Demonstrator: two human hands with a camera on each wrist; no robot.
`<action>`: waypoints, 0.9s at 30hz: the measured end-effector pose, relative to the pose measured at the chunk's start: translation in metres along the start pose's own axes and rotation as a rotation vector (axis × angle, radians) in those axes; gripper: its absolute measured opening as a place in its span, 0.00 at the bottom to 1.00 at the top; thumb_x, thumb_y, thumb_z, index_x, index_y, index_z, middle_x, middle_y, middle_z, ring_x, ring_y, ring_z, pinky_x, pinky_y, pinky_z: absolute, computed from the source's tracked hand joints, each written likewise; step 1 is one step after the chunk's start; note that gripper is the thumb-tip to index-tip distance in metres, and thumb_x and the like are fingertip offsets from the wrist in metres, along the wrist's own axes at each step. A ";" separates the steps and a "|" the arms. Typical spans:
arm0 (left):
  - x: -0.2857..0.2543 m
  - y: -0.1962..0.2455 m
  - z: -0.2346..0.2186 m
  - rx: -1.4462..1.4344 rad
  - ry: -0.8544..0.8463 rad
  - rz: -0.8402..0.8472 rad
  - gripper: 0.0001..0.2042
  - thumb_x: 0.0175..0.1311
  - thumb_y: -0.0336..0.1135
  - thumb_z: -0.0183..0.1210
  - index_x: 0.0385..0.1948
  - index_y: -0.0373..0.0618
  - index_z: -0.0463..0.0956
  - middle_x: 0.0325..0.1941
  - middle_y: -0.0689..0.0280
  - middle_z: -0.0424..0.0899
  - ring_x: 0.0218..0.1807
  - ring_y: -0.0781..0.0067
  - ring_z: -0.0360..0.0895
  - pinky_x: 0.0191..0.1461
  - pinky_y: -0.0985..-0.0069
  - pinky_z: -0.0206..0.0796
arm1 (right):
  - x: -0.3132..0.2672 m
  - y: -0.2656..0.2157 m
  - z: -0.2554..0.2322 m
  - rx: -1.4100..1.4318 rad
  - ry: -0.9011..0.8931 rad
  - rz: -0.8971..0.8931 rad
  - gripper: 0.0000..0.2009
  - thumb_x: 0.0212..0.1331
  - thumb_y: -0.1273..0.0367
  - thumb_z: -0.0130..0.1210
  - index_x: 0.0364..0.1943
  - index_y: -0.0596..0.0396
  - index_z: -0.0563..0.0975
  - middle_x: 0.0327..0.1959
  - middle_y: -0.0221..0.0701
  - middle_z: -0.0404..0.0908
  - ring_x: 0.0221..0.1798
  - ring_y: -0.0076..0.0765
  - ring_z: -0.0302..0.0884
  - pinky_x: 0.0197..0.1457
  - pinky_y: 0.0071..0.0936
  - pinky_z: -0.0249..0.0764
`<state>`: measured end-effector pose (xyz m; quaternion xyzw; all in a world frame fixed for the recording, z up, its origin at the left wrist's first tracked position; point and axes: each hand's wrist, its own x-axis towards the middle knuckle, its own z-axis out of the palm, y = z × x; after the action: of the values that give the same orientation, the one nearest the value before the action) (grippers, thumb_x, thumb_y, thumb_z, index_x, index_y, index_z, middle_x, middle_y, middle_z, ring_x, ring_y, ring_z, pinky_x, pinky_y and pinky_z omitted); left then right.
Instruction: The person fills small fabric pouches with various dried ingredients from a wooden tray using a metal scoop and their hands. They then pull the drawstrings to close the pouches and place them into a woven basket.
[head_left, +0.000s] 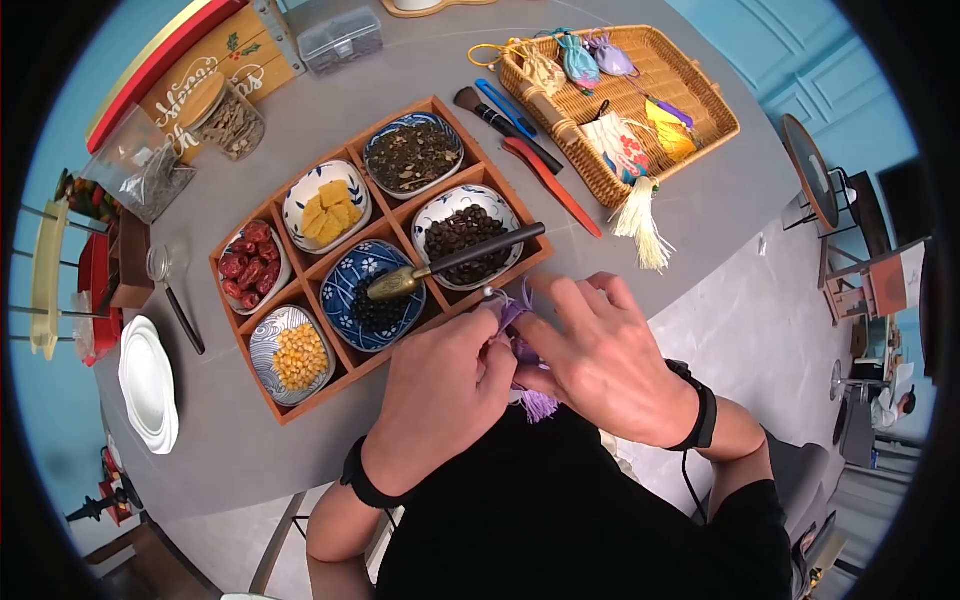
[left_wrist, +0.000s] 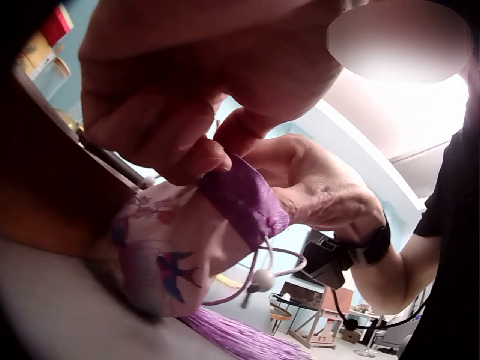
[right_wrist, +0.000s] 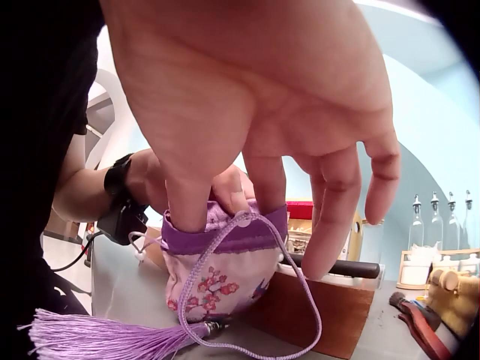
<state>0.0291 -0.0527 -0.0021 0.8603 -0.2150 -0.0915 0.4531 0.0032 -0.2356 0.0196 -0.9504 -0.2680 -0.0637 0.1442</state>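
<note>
A small drawstring pouch [right_wrist: 217, 281], pale with pink blossoms and a purple top band, is between my hands at the near edge of the wooden box. My left hand [head_left: 440, 375] pinches its rim with curled fingers. The thumb and forefinger of my right hand [head_left: 615, 365] reach down into its mouth, apart from each other, and the other fingers hang loose. A purple cord [right_wrist: 315, 322] loops in front of the pouch, and a lilac tassel [right_wrist: 105, 337] hangs from it. The inside of the pouch is hidden.
The divided wooden box [head_left: 362, 385] holds several bowls of dried goods. A dark-handled brass scoop [head_left: 400, 283] lies across two bowls. A wicker tray [head_left: 700, 110] of pouches stands at the back right, beside a brush [head_left: 490, 115] and red tweezers [head_left: 550, 185]. White dishes [head_left: 148, 385] lie left.
</note>
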 end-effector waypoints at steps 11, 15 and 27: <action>-0.018 -0.009 -0.011 -0.141 0.019 0.071 0.20 0.56 0.34 0.67 0.48 0.39 0.72 0.43 0.57 0.80 0.40 0.63 0.78 0.42 0.66 0.70 | 0.012 0.001 -0.035 0.111 -0.229 0.060 0.24 0.43 0.60 0.71 0.43 0.57 0.78 0.51 0.37 0.69 0.45 0.45 0.74 0.53 0.37 0.69; -0.024 -0.016 -0.016 -0.187 0.032 0.215 0.38 0.50 0.38 0.73 0.63 0.40 0.62 0.58 0.53 0.73 0.55 0.57 0.75 0.56 0.64 0.68 | 0.017 0.001 -0.056 0.118 -0.159 0.019 0.24 0.42 0.60 0.72 0.42 0.58 0.78 0.51 0.37 0.70 0.46 0.45 0.74 0.55 0.37 0.69; -0.026 -0.008 -0.029 -0.398 -0.073 -0.059 0.32 0.49 0.30 0.74 0.56 0.42 0.65 0.53 0.61 0.77 0.54 0.73 0.75 0.60 0.74 0.67 | 0.037 -0.013 -0.065 0.146 -0.097 -0.180 0.08 0.54 0.68 0.64 0.37 0.50 0.83 0.39 0.29 0.77 0.41 0.37 0.77 0.50 0.34 0.70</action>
<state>0.0185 -0.0152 0.0072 0.7559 -0.1836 -0.1763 0.6031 0.0246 -0.2268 0.0915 -0.9115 -0.3627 -0.0108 0.1936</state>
